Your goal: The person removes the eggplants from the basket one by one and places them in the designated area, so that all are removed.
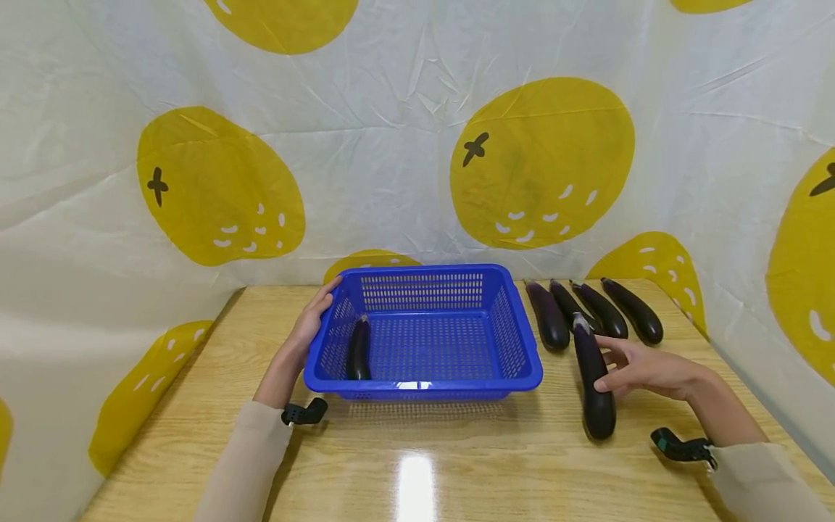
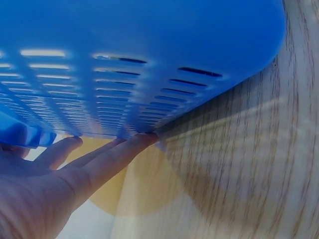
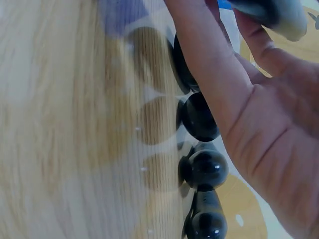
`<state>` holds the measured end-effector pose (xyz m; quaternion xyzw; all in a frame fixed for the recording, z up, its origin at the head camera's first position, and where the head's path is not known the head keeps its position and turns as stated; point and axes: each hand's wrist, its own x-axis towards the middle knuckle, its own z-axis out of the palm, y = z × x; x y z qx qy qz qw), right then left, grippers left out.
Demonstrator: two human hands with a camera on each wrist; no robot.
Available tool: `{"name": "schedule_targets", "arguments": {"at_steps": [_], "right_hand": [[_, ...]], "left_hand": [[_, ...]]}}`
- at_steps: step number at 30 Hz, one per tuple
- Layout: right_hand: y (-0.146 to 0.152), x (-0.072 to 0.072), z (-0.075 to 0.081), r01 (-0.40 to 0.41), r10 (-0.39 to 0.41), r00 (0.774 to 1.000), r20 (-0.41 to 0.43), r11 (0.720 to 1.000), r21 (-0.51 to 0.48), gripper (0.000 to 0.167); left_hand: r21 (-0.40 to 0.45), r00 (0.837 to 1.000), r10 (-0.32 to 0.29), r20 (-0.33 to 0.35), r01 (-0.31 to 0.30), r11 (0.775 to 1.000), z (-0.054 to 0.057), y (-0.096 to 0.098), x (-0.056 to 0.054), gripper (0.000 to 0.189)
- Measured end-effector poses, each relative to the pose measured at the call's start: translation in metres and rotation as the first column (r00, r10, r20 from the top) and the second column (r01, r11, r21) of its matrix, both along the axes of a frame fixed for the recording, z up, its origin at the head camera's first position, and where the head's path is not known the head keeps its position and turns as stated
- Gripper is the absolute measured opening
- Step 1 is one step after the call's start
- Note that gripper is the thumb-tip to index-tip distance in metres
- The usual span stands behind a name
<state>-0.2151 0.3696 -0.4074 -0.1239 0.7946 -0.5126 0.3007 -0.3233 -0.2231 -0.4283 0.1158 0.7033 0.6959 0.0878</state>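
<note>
A blue plastic basket point(image 1: 424, 386) with slotted walls stands on the table, and one dark purple eggplant point(image 1: 359, 351) lies inside along its left wall. My left hand point(image 1: 309, 322) rests against the basket's left side. In the left wrist view its fairly straight fingers point(image 2: 114, 158) touch the slotted outer wall. To the right of the basket, my right hand point(image 1: 642, 370) pinches another eggplant point(image 1: 595, 388) between thumb and fingers, stem end pointing away. Only part of that eggplant point(image 3: 279, 15) shows in the right wrist view.
Several more eggplants point(image 1: 548, 319) lie in a row on the wooden table point(image 1: 339, 464), right of the basket; the held one partly covers one of them. A white cloth point(image 1: 391, 188) printed with yellow fruit hangs behind the table and at its sides.
</note>
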Motion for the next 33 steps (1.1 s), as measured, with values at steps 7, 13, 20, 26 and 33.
{"name": "schedule_targets", "arguments": {"at_steps": [7,13,20,26,33], "right_hand": [[-0.001,-0.001,-0.003,-0.029,0.029,1.0,0.011,0.998,0.049,0.107],[-0.006,0.001,-0.002,-0.039,0.035,0.998,0.058,0.997,0.064,0.104],[-0.016,0.005,0.002,-0.066,0.056,0.988,0.147,0.996,0.059,0.095],[-0.02,0.007,0.002,-0.068,0.053,0.984,0.168,0.994,0.084,0.061],[-0.025,0.008,0.006,-0.023,0.004,0.991,0.133,0.989,0.144,0.062]], "left_hand": [[-0.002,1.0,-0.003,-0.002,0.003,1.0,0.0,-0.001,-0.001,0.052],[-0.002,1.0,-0.01,-0.002,0.01,1.0,0.0,0.0,-0.001,0.052],[-0.002,1.0,-0.012,0.0,0.012,1.0,-0.001,0.0,0.0,0.052],[0.005,1.0,-0.012,-0.002,0.012,1.0,-0.001,0.0,0.001,0.052],[0.026,1.0,-0.021,-0.006,0.021,0.999,-0.002,0.0,0.0,0.053]]}}
